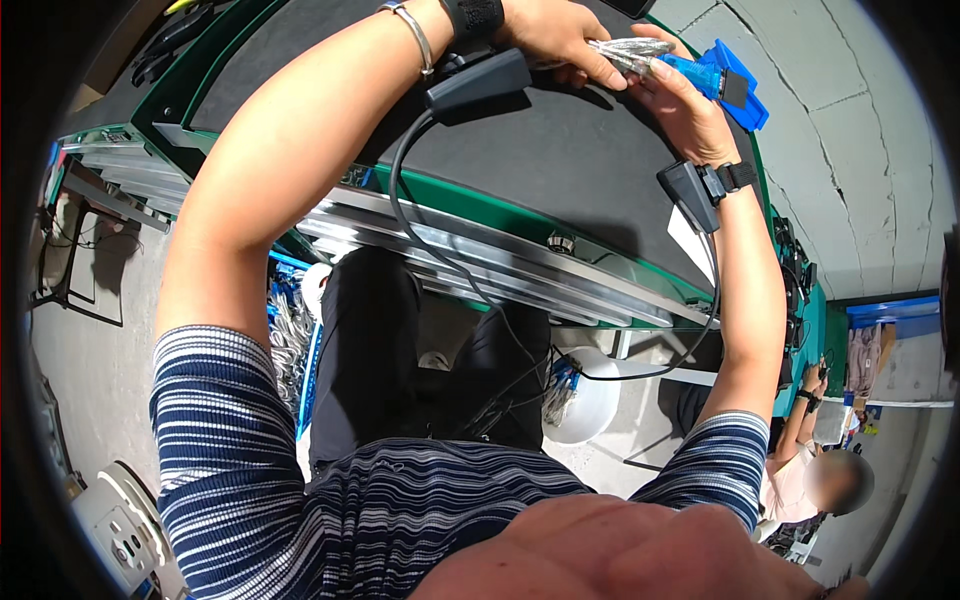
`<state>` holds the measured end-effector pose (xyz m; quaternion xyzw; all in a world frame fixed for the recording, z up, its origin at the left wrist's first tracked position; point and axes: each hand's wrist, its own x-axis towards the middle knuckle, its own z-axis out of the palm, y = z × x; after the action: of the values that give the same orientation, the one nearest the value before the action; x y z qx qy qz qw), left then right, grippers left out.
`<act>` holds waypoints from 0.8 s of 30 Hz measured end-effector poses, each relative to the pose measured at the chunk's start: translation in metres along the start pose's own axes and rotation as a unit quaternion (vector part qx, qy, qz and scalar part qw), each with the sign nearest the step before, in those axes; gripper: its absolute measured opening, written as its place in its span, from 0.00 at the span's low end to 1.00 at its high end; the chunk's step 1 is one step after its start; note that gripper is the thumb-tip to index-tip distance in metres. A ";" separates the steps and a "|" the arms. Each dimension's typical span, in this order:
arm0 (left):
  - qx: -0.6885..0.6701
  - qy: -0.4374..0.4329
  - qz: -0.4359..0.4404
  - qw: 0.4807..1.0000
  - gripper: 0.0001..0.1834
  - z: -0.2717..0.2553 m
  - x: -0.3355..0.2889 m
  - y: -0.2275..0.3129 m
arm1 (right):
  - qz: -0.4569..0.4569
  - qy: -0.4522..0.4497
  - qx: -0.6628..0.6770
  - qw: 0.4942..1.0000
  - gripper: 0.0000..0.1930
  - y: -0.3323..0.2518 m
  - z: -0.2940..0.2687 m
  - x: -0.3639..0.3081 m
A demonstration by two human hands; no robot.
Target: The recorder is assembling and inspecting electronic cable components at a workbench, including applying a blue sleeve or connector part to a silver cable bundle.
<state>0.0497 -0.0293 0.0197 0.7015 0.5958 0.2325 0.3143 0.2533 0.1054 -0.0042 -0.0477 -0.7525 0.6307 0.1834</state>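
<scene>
Both hands meet at the top of the view, over the dark work surface. Between them is a folded bundle of silvery, clear-jacketed cable (630, 52) with a translucent blue connector (697, 74) at its right end; a dark tip or cap shows on the connector. My left hand (560, 38) is closed on the left part of the bundle, its thumb and fingers pressed together. From below, my right hand (690, 112) grips it, thumb along the blue connector. Some of the right fingers are hidden behind the cable. A blue plastic tray (746, 108) stands just behind the connector.
The dark mat (590, 165) has a green frame and metal rails (500, 255) along its near edge. Black wired modules hang at both wrists. Below are a blue crate of silvery cables (290, 335) and a white bucket (590, 405). Another person (800, 470) works at far right.
</scene>
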 end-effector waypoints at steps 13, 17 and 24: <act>0.183 0.071 -0.021 0.980 0.27 0.014 0.019 -0.011 | 0.036 -0.006 0.012 0.999 0.25 0.007 -0.007 0.001; 0.220 0.112 0.079 0.966 0.31 0.019 0.024 -0.020 | 0.047 -0.015 0.029 0.998 0.25 0.008 -0.008 0.002; 0.077 0.129 0.066 0.986 0.30 0.021 0.011 -0.010 | 0.002 0.009 0.042 0.999 0.26 0.005 -0.003 0.002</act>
<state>0.0593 -0.0213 -0.0025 0.7254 0.5999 0.2951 0.1635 0.2517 0.1102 -0.0079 -0.0475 -0.7236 0.6617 0.1906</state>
